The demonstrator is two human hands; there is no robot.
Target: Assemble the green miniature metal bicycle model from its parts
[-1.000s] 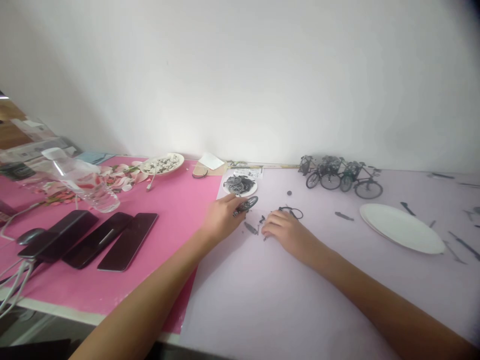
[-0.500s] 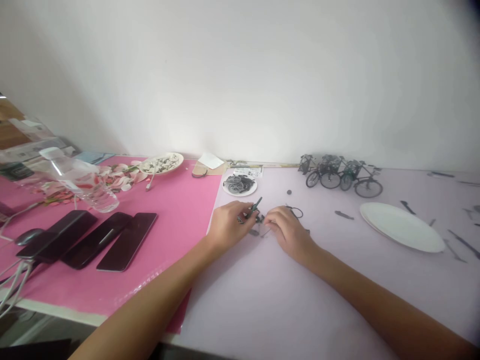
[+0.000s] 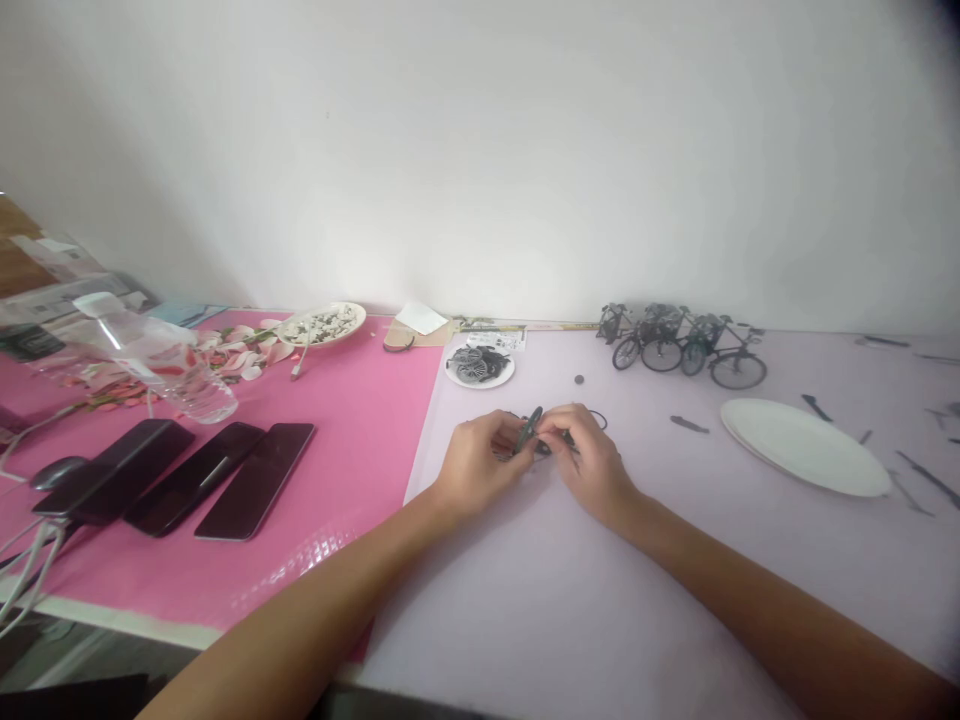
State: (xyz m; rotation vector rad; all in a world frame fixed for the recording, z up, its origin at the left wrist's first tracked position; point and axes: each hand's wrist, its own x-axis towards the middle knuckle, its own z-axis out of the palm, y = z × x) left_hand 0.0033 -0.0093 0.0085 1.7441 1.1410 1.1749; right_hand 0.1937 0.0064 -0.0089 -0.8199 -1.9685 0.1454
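Note:
Over the pale part of the table, my left hand (image 3: 480,458) is closed round a small dark wheel (image 3: 529,428), which tilts up between thumb and fingers. My right hand (image 3: 589,458) touches the same dark piece from the right, its thumb and fingertips pinched together; what they grip is too small to make out. A thin black ring (image 3: 598,420) shows partly behind my right hand. Beyond my hands, a small white plate (image 3: 481,380) holds grey and black wheels and parts. Several assembled miniature bicycles (image 3: 660,340) stand by the wall.
An oval white plate (image 3: 806,447) lies at the right, with loose dark parts (image 3: 688,424) around it. On the pink mat (image 3: 360,440) are two phones, a power bank (image 3: 116,470), a tilted clear bottle (image 3: 157,355), petals and a plate (image 3: 322,325) of pale pieces.
My left hand has shifted right with the dark wheel, which is now turned more face-on. The fingertips of both hands are closer together.

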